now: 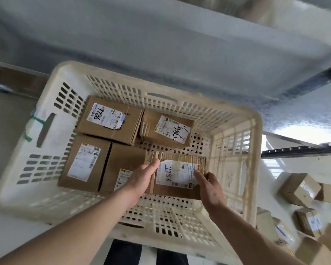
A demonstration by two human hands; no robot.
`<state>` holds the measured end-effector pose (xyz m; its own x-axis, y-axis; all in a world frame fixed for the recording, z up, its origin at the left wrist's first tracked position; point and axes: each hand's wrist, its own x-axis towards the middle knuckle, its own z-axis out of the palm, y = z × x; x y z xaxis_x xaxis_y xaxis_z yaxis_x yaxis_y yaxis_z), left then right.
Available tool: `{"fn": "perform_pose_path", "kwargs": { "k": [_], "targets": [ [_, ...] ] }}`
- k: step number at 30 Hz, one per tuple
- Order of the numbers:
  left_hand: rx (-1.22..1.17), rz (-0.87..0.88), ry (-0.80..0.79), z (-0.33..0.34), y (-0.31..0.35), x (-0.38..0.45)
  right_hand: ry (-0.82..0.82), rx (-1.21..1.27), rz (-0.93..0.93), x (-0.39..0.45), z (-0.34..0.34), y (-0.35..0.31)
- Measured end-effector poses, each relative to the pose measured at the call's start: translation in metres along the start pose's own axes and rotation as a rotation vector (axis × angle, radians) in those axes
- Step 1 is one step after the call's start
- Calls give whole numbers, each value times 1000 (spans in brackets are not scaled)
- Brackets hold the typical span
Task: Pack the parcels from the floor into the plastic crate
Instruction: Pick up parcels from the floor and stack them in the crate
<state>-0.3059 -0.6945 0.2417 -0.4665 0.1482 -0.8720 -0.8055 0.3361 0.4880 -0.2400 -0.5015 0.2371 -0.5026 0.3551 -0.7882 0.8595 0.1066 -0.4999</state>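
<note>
A cream perforated plastic crate [235,123] fills the middle of the view. Inside lie several brown cardboard parcels with white labels: one marked 7786 [109,119] at the back left, another [166,129] at the back right, one [84,163] at the front left, and one [122,165] beside it. A fifth parcel [178,175], also marked 7786, sits at the front right between both hands. My left hand [143,176] lies with straight fingers against its left side. My right hand [208,186] holds its right edge, thumb on the label.
More small cardboard parcels [298,188] lie scattered on the pale floor to the right of the crate. A grey metal shelf [180,44] overhangs the crate's far side, with a dark shelf rail [298,149] at the right. The crate's right part shows bare perforated bottom.
</note>
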Motion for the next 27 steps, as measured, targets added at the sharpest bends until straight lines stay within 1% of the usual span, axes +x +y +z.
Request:
{"fn": "perform_pose_path", "kwargs": {
  "k": [4,8,11,18,27],
  "targets": [
    [70,5,-19,-1,-1,35,9,35,23,32,11,1],
    [101,20,7,-3,-4,67,-44,82,47,67,22,2],
    [153,36,12,-4,-12,83,-97,80,29,81,34,7],
    [279,112,-5,-2,-22,85,-98,98,-7,82,51,11],
    [333,99,-46,-3,-20,88,-182,66,-50,90,55,10]
  ]
}}
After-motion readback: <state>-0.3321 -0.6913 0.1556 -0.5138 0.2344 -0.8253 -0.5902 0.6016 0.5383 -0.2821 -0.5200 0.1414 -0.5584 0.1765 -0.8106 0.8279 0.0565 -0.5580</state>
